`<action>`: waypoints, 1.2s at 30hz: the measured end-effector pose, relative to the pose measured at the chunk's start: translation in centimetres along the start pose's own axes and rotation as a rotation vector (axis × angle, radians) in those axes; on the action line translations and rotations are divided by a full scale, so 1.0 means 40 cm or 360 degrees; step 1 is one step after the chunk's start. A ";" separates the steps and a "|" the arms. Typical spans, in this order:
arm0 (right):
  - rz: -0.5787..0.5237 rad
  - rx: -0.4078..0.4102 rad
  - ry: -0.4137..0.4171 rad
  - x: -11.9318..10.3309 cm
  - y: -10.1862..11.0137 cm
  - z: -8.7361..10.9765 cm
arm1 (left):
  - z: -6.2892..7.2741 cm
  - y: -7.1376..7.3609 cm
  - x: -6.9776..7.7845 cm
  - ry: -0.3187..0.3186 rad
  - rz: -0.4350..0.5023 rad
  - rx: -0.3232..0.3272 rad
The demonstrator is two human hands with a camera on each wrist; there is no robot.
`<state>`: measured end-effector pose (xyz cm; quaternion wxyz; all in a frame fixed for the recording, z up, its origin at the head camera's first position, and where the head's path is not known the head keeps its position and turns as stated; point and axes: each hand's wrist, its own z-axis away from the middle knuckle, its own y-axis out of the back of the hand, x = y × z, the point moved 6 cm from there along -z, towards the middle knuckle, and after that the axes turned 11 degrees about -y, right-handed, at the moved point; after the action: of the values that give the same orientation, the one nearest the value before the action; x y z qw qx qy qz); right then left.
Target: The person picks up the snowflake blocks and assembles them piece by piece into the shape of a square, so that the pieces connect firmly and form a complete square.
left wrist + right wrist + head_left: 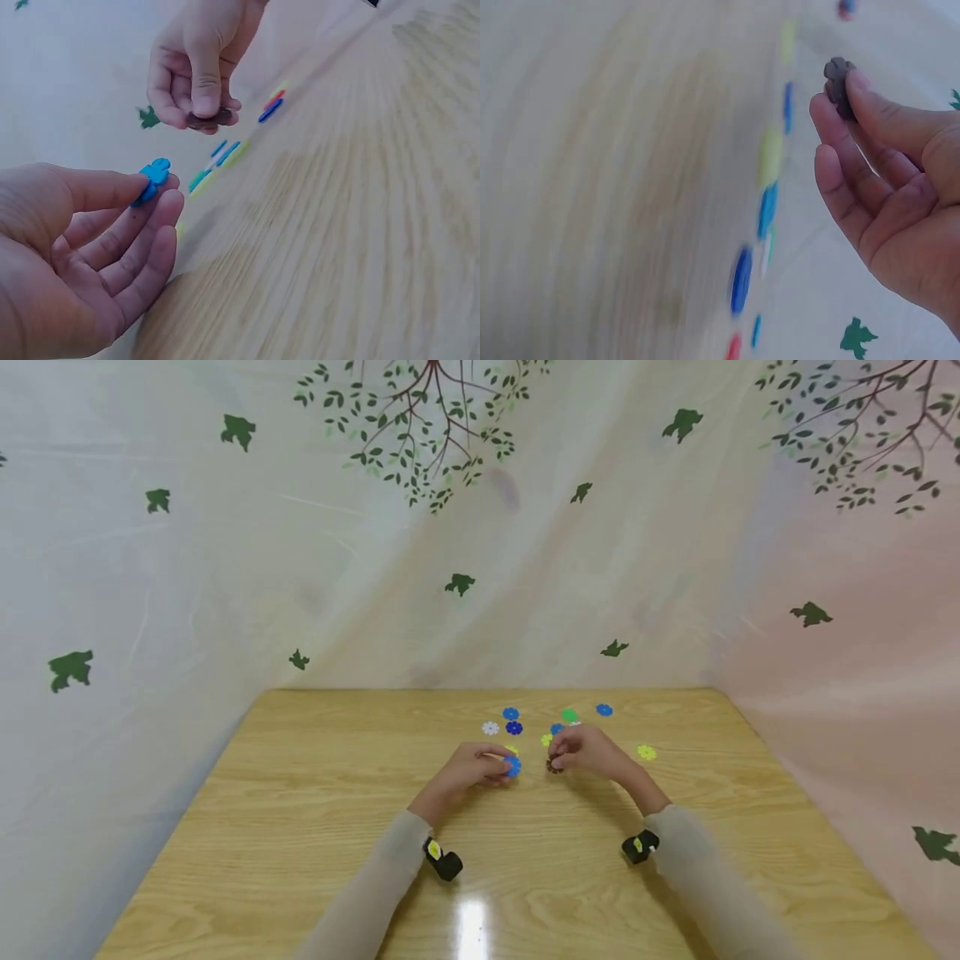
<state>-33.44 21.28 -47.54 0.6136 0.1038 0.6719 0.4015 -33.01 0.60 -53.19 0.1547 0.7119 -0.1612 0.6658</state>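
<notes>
Between thumb and fingers my left hand point(474, 766) pinches a blue flower-shaped disc point(513, 766), its notched edge showing in the left wrist view. My right hand point(588, 752) pinches a dark brown flower-shaped disc point(838, 86) by its edge. The two hands face each other above the table, a short gap between the discs. Just beyond the left fingers a yellow disc point(512, 750) is partly covered by the hand. Another yellow disc point(547, 740) and a blue one point(557, 728) lie behind the right hand.
Farther back on the wooden table point(315, 793) lie a white disc point(491, 728), a dark blue disc point(513, 727), a green disc point(570, 715) and blue ones. A yellow disc point(647, 752) lies to the right. A leaf-printed cloth point(375, 610) hangs behind the table.
</notes>
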 end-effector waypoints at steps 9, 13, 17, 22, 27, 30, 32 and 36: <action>-0.0405 0.0155 -0.0090 -0.053 -0.036 -0.062 | 0.002 0.052 -0.005 0.0006 0.0228 0.0185; -0.0501 0.0243 -0.0117 -0.051 -0.041 -0.079 | -0.003 0.067 0.004 -0.0011 0.0252 0.0229; -0.0610 0.0225 -0.0108 -0.050 -0.059 -0.085 | 0.004 0.077 0.005 0.0002 0.0265 0.0245; -0.0679 0.0169 -0.0124 -0.053 -0.085 -0.082 | 0.016 0.090 0.001 -0.0007 0.0280 0.0272; -0.0751 0.0188 -0.0100 -0.069 -0.086 -0.075 | 0.018 0.093 0.020 -0.0046 0.0235 0.0256; -0.0760 0.0179 -0.0067 -0.085 -0.086 -0.074 | 0.022 0.092 0.035 -0.0081 0.0189 0.0236; -0.0760 0.0168 -0.0057 -0.094 -0.086 -0.071 | 0.024 0.089 0.044 -0.0094 0.0162 0.0228; -0.0758 0.0155 -0.0022 -0.114 -0.085 -0.063 | 0.024 0.084 0.058 -0.0113 0.0106 0.0223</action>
<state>-33.51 15.13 -46.60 0.6899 -0.0254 0.6917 0.2118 -33.46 -2.89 -50.91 0.0763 0.7384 -0.1434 0.6545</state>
